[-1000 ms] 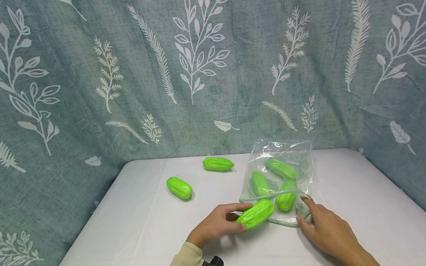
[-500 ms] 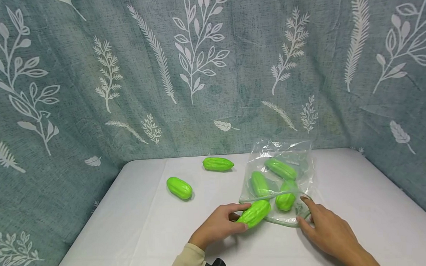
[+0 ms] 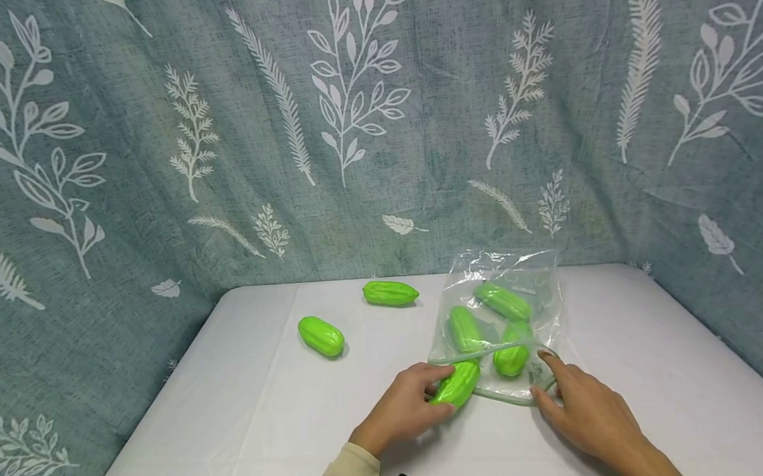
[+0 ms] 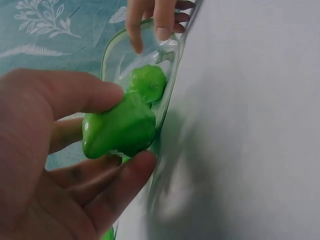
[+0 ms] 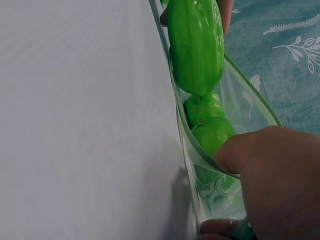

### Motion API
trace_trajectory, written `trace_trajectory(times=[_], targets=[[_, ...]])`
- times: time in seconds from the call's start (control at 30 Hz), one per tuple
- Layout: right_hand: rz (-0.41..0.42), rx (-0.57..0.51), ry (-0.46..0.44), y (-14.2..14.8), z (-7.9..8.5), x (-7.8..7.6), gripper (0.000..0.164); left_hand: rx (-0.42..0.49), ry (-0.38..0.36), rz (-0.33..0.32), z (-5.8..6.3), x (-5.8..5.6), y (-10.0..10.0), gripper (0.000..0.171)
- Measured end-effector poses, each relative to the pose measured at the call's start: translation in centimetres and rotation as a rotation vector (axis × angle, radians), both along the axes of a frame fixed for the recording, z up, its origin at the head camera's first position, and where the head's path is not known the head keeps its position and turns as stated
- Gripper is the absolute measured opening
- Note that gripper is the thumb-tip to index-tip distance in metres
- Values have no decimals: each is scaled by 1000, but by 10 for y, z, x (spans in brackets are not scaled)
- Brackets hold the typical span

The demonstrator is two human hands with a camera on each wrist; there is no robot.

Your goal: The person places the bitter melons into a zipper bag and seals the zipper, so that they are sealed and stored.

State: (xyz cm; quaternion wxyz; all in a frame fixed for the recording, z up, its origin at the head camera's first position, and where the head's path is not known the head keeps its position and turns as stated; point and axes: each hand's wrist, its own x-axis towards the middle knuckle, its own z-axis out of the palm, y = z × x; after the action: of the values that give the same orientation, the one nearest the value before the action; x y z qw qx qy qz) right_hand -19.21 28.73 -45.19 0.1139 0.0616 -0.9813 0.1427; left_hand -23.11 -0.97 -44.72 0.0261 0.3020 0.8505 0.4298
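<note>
Left hand [image 3: 409, 407] closer to bag [image 3: 545, 319], gripping gourd [image 3: 459, 384].

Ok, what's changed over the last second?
The left hand has shifted slightly right, still gripping the green vegetable, whose far end has turned to point more away from the person, at the mouth of the clear bag. Unchanged: the right hand holding the bag, three vegetables inside, two loose ones.

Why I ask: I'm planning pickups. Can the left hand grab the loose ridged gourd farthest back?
Probably not: the left hand grips another gourd, though the way to the back gourd looks free.
</note>
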Motion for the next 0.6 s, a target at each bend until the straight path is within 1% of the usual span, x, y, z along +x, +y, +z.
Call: trace_trajectory(times=[0.13,0.23,0.33,0.4,0.5,0.6], targets=[[1,1,-1,0,0,0,65,-38,60,36,0,3,4,56],[0,2,-11,0,0,0,65,-88,103,83,0,6,7,56],[-1,4,-15,-1,0,0,65,-139,163,136,-2,9,9,55],[-4,5,-15,-1,0,1,65,-161,217,171,-4,10,10,53],[1,3,-13,0,0,0,65,-166,285,214,-5,11,11,49],[4,2,-10,0,0,0,65,-169,326,238,-5,11,12,46]])
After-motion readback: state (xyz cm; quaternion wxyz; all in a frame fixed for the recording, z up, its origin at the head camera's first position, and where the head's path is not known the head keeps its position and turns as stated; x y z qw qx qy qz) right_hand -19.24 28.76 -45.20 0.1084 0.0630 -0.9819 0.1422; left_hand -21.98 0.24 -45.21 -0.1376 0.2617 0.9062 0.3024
